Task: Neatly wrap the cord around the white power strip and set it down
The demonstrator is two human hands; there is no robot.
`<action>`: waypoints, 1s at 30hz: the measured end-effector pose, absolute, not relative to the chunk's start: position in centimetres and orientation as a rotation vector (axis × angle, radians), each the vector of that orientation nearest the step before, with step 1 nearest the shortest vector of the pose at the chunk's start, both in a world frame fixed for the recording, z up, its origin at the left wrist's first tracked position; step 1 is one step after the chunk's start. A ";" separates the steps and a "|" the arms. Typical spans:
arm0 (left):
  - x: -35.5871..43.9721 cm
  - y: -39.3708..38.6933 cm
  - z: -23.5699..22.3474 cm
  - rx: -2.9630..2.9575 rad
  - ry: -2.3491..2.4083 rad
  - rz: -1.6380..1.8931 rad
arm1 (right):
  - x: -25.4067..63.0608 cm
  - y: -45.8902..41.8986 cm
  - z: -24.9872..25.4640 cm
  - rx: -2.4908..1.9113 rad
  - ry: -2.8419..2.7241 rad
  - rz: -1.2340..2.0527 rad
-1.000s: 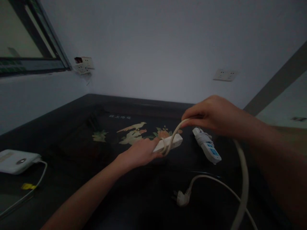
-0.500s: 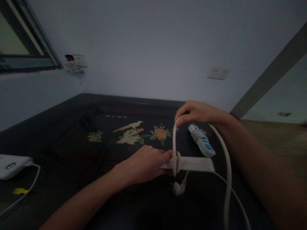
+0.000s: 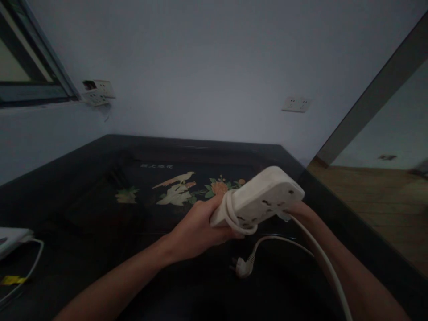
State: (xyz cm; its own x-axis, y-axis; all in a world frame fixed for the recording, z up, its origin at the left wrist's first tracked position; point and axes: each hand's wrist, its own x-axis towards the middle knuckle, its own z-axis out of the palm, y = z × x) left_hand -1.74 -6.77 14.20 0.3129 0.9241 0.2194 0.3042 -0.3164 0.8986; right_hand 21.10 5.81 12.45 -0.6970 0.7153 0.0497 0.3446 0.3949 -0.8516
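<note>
My left hand (image 3: 202, 225) is closed around the near end of a white power strip (image 3: 264, 194), which is held up and tilted above the dark table. Loops of its thick white cord (image 3: 230, 209) go round the strip close to my fingers. Behind the far end of the strip is my right hand (image 3: 302, 211), its fingers hidden, so its grip does not show. Cord runs down past my right forearm. A white plug (image 3: 245, 267) on a cord lies on the tabletop below the strip.
The glossy black table (image 3: 150, 142) bears a bird-and-flower picture (image 3: 179, 191). At the left edge sits a white device (image 3: 13, 238) with a cable and a yellow tag (image 3: 12, 280). Wall sockets (image 3: 296, 104) are on the back wall, with another socket group (image 3: 96, 93) near the window.
My right hand has gone from above the strip, pulling the cord, to behind it. The strip has been raised and turned, socket face showing. The blue-socketed strip is now out of sight.
</note>
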 end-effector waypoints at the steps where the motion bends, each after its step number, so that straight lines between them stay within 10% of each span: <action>1: -1.8 -6.6 14.2 1.718 1.073 1.055 | 21.0 5.5 12.3 -0.905 -2.254 1.229; 30: -4.4 -2.1 11.7 1.248 0.821 1.072 | 17.7 0.6 14.2 -1.030 -2.404 1.148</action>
State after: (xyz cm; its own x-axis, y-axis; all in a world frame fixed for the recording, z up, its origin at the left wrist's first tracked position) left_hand -4.37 -2.10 11.73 0.3176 0.9456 0.0700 -0.1788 -0.0127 0.9838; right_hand 17.69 0.56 14.15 -0.7049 0.7078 -0.0470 0.4814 0.4286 -0.7645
